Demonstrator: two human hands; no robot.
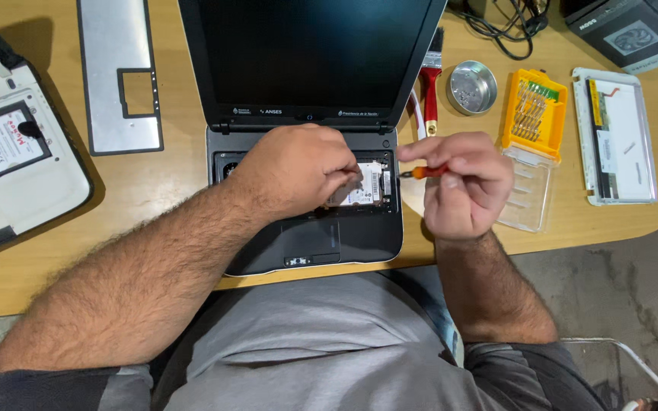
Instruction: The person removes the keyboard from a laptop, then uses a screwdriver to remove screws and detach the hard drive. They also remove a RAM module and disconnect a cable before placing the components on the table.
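Left hand: the left hand (298,171) is reaching into the open bay of the laptop (306,152); fingers curled, tips pressing on the drive (365,186); whether it is gripping the drive, I cannot tell.
Right hand: the right hand (462,183) is closing around an orange screwdriver (424,172); the tip is pointing left, toward the laptop's right edge.
Drive: lying flat in the bay where the keyboard would sit; partly hidden under the left fingers.
Laptop: standing open on the wooden table (154,190), screen dark, touchpad nearest the person.
Right of it: a red-handled brush (429,91); a round tin (471,87); an orange bit case (535,114) with a clear lid (527,194); a bare screen panel (622,137).
Left of it: a grey cover plate (116,72); a white laptop (17,152) lying open with its own drive showing.
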